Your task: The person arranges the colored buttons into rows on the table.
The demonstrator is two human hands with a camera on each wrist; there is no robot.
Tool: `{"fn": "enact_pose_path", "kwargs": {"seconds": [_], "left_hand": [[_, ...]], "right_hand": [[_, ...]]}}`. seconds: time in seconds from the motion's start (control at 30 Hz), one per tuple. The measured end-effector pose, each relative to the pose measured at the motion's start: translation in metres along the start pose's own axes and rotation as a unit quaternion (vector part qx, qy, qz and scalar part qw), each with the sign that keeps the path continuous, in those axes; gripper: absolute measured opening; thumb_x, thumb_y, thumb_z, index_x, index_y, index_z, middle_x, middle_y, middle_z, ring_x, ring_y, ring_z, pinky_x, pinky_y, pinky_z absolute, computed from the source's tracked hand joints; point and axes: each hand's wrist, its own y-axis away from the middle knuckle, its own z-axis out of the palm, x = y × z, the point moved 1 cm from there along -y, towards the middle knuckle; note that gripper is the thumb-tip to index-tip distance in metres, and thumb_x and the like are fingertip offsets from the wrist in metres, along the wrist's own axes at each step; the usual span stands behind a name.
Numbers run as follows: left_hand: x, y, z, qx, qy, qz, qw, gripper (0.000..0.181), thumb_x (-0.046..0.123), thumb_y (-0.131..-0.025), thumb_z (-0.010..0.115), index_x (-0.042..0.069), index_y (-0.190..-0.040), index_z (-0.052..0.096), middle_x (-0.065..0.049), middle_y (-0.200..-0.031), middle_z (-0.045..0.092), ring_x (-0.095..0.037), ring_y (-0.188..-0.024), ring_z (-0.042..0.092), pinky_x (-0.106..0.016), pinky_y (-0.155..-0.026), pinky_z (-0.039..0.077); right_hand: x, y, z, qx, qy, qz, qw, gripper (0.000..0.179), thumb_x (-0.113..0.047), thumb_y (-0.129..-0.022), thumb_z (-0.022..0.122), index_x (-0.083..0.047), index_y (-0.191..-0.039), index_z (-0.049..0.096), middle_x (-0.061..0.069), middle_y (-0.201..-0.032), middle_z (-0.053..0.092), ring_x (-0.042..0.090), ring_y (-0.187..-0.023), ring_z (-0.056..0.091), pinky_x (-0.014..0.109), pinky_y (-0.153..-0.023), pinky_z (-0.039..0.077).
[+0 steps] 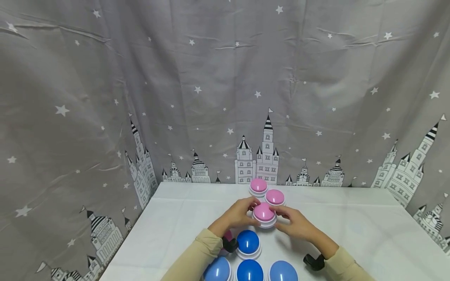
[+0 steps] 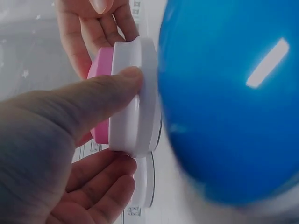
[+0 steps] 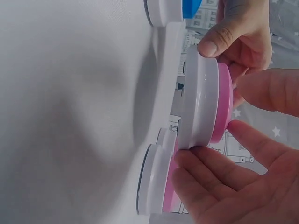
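Observation:
A pink push button (image 1: 264, 212) with a white round base sits between my two hands. My left hand (image 1: 240, 214) grips its left side; in the left wrist view the thumb (image 2: 110, 93) presses the white rim. From the right, my right hand (image 1: 294, 223) holds the base with its fingertips, and the index finger (image 3: 254, 140) touches the pink dome's edge. In the right wrist view the held button (image 3: 201, 102) is tilted and stands off the white table. Just behind it are two more pink buttons, one nearer (image 1: 275, 197) and one farther (image 1: 258, 185).
Nearer me stand a blue button (image 1: 248, 242), another blue one (image 1: 250, 271) and two light blue ones, left (image 1: 217, 269) and right (image 1: 283, 271). Another pink button (image 1: 227, 235) is partly hidden under my left wrist. A grey castle-print curtain (image 1: 218, 97) hangs behind the table (image 1: 337, 218).

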Motion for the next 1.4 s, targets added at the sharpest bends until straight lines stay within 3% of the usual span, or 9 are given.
{"fn": "enact_pose_path", "kwargs": {"seconds": [0.2,0.47,0.77,0.97,1.23,1.4], "left_hand": [[0.010,0.006,0.007,0.002,-0.008,0.016,0.9998,0.056,0.025,-0.076,0.088,0.017,-0.124,0.059,0.006,-0.114,0.065,-0.007,-0.104,0.060,-0.027,-0.093,0.049],[0.024,0.013,0.018,0.005,0.001,0.005,1.0000,0.058,0.026,-0.074,0.089,0.020,-0.124,0.060,0.009,-0.115,0.064,-0.006,-0.106,0.059,-0.028,-0.094,0.049],[0.039,0.021,0.024,0.000,-0.030,0.007,0.9995,0.058,0.027,-0.072,0.090,0.018,-0.121,0.059,0.010,-0.112,0.064,-0.004,-0.104,0.059,-0.027,-0.093,0.049],[0.045,0.029,0.026,-0.001,-0.036,0.027,0.9990,0.059,0.028,-0.069,0.092,0.019,-0.116,0.059,0.010,-0.107,0.063,-0.003,-0.100,0.058,-0.024,-0.089,0.049],[0.052,0.034,0.034,-0.008,-0.048,0.050,0.9976,0.060,0.029,-0.068,0.092,0.019,-0.116,0.058,0.010,-0.107,0.063,-0.002,-0.100,0.057,-0.022,-0.088,0.048],[0.058,0.039,0.039,-0.006,-0.059,0.061,0.9963,0.059,0.030,-0.069,0.092,0.019,-0.116,0.057,0.009,-0.106,0.063,-0.004,-0.098,0.058,-0.021,-0.087,0.048]], "right_hand": [[-0.006,0.014,-0.004,0.002,0.003,0.003,1.0000,0.048,-0.014,-0.091,0.070,-0.001,-0.135,0.056,0.014,-0.134,0.059,0.038,-0.120,0.055,0.054,-0.100,0.043],[-0.013,0.033,-0.007,0.005,0.014,-0.005,0.9999,0.045,-0.016,-0.092,0.070,-0.002,-0.133,0.057,0.013,-0.132,0.060,0.038,-0.119,0.056,0.054,-0.098,0.045],[-0.014,0.050,-0.005,0.002,0.019,-0.005,0.9998,0.046,-0.019,-0.093,0.070,-0.007,-0.135,0.057,0.006,-0.135,0.059,0.033,-0.124,0.054,0.049,-0.099,0.046],[-0.020,0.061,-0.004,0.000,0.028,-0.008,0.9996,0.045,-0.020,-0.093,0.070,-0.008,-0.134,0.057,0.003,-0.134,0.060,0.028,-0.123,0.055,0.045,-0.099,0.047],[-0.026,0.076,-0.005,0.016,0.048,-0.051,0.9974,0.043,-0.020,-0.093,0.070,-0.010,-0.133,0.058,0.003,-0.131,0.062,0.024,-0.121,0.057,0.037,-0.096,0.050],[-0.027,0.085,-0.004,0.014,0.043,-0.052,0.9976,0.044,-0.020,-0.093,0.070,-0.011,-0.134,0.058,0.004,-0.131,0.062,0.024,-0.119,0.058,0.039,-0.094,0.052]]}}
